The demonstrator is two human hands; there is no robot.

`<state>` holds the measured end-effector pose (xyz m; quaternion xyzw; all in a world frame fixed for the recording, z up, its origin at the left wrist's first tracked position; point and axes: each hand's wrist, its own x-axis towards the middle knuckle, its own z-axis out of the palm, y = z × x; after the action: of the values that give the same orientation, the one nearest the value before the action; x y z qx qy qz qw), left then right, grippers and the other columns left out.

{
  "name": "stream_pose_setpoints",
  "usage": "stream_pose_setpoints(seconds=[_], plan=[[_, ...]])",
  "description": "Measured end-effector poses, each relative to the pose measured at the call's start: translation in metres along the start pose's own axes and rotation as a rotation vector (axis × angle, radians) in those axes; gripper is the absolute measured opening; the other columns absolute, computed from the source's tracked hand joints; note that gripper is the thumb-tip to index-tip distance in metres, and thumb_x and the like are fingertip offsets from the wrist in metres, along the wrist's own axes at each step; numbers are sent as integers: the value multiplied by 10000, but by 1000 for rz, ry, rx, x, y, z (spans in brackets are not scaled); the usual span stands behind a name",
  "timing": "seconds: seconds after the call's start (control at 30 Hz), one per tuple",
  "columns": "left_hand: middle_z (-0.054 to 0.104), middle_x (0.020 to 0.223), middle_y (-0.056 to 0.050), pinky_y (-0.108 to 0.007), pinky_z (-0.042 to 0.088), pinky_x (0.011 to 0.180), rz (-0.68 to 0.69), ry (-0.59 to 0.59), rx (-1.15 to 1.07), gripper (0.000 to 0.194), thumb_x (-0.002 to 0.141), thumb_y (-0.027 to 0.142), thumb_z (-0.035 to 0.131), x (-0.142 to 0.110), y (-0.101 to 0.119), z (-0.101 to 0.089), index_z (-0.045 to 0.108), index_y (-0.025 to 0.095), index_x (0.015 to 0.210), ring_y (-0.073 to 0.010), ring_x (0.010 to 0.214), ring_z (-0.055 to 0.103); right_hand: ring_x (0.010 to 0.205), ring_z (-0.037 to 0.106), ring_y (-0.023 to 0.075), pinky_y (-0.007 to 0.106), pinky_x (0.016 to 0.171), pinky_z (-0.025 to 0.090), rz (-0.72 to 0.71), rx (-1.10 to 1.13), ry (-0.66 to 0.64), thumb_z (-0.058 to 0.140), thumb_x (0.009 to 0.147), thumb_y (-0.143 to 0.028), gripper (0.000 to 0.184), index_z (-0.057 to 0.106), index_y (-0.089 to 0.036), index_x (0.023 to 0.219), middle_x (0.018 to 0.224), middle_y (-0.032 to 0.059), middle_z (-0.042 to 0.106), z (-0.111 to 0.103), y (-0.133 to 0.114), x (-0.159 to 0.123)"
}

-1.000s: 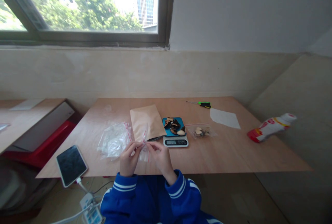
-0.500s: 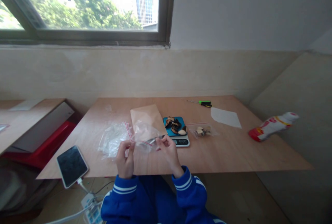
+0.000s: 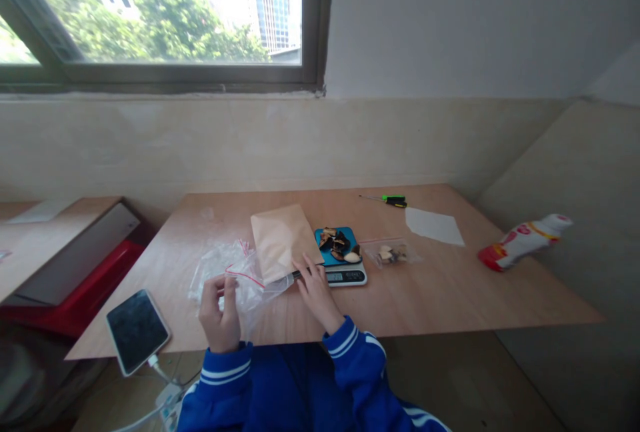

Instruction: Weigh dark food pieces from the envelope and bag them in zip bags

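"Which step are we on?"
"Handling the clear bag (image 3: 255, 293), it seems: our left hand (image 3: 220, 313) pinches its edge, over the tabletop (image 3: 430, 292), beside the brown packet (image 3: 281, 239)."
"Our right hand (image 3: 316, 291)?"
"Fingers spread at the packet's corner; any grip, we cannot tell. Next probably calls for steadying the bag's edge."

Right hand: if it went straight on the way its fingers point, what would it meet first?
Probably the brown paper envelope: fingertips of the right hand overlap its near edge in this view, though whether they touch is unclear.
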<state>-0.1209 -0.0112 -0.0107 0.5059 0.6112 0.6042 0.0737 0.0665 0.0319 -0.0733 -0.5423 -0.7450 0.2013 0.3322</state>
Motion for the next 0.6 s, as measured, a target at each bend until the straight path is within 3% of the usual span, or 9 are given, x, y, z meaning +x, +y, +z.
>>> stream_pose_setpoints(seconds=[0.17,0.37,0.5,0.6], plan=[[580,754,-2,-256,434,673,-12,-4,-29,208,879,360,498,0,-5,-3,564,177,806,-139,728,551,1345,360,285,494,1082,363,-53,98,-5,419,840,-53,519,458,-130,1352,1443,182,377,20,-5,16],[593,759,-2,-256,433,674,-30,-1,-53,201,868,362,522,1,-11,-8,579,176,823,-137,724,558,1316,407,257,459,1092,379,-181,200,-75,443,830,-58,477,524,-172,1286,1290,116,543,39,-29,35],[596,737,-2,-256,438,668,-33,-72,-50,217,869,370,517,3,-9,-13,582,174,802,-138,704,563,1130,558,213,391,1020,434,-146,349,-73,404,899,-139,336,601,-182,1168,1162,99,616,22,-43,30],[590,716,2,-250,443,648,-3,-159,-43,223,872,368,511,3,-4,-9,582,176,783,-134,678,558,992,609,185,338,911,476,36,548,8,376,951,-283,289,629,-194,1060,1040,74,655,-4,-45,17]])
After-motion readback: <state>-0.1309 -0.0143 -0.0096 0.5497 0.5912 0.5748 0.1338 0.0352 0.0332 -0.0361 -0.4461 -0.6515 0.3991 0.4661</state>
